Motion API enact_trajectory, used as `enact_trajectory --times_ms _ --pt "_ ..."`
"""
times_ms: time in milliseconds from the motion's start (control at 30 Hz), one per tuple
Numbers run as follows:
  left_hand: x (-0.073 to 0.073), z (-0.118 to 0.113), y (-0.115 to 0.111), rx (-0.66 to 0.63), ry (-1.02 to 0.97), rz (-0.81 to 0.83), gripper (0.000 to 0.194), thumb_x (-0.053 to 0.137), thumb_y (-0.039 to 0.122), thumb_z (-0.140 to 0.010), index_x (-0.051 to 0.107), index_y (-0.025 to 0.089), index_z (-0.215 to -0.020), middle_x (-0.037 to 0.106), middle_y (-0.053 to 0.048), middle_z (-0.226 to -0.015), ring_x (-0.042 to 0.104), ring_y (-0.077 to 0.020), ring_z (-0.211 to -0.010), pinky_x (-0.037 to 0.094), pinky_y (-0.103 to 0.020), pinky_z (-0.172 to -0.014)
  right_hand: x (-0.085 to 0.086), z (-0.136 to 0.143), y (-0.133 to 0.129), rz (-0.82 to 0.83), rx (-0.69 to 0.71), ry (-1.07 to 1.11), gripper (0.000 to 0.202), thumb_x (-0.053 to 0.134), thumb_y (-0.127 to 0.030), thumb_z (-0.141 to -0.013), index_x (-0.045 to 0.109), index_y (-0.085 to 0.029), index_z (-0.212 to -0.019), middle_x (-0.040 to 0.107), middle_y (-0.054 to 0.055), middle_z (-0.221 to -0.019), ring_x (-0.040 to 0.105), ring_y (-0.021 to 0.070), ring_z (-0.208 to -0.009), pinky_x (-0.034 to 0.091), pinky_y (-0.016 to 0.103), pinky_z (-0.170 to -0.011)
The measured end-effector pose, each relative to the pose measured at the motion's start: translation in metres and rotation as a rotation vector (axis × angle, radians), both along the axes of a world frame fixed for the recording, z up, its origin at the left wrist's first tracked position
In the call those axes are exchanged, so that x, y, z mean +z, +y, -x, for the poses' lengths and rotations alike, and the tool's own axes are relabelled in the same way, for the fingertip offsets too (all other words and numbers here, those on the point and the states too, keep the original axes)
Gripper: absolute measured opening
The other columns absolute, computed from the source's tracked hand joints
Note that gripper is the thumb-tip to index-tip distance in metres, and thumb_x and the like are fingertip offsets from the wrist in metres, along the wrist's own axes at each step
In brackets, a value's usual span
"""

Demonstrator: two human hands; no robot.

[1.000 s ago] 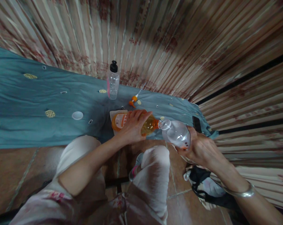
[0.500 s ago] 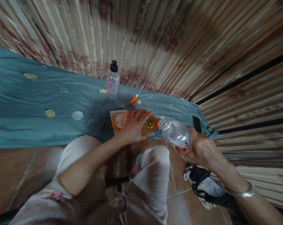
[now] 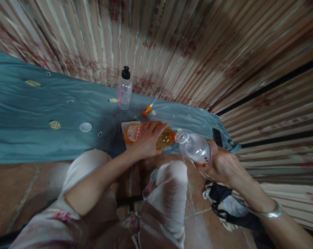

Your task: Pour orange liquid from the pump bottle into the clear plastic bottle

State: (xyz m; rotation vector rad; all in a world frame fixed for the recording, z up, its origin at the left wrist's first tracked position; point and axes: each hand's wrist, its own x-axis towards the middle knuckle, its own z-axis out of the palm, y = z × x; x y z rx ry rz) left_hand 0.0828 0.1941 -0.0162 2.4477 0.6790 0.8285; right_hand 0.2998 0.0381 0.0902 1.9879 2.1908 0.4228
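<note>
The pump (image 3: 148,110) lay detached mid-frame as the left hand (image 3: 147,140) gripped the orange bottle (image 3: 166,137), its mouth meeting the seemingly near-empty clear bottle (image 3: 196,147) the right hand (image 3: 222,162) clasped.

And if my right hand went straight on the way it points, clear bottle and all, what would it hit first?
Your right hand would likely meet the neck of the amber bottle, right by the clear bottle's mouth, though depth is unclear.
</note>
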Motion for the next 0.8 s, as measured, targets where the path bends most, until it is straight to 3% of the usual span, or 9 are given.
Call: enact_trajectory --times_ms 300,800 --pt "0.0033 0.0008 -0.0004 -0.002 0.011 0.011 0.087 0.072 0.024 -0.062 0.034 0.022 -0.141 0.046 -0.012 -0.136 0.043 -0.0328 -0.123 0.031 -0.051 -0.107 0.0003 0.0002 -0.0002 0.034 -0.062 -0.003 0.052 0.056 -0.043 -0.076 0.049 -0.008 -0.114 0.065 0.007 -0.066 0.062 0.0237 -0.056 0.039 0.029 -0.051" --pt "0.001 -0.0002 0.0004 -0.005 -0.008 0.03 0.088 0.072 0.023 -0.061 0.036 0.023 -0.141 0.045 -0.011 -0.136 0.041 -0.0325 -0.125 0.031 -0.052 -0.108 0.0014 0.0025 0.0008 0.033 -0.046 0.002 0.054 0.053 -0.044 -0.078 0.05 -0.005 -0.115 0.066 0.008 -0.066 0.062 0.024 -0.057 0.04 0.03 -0.051"
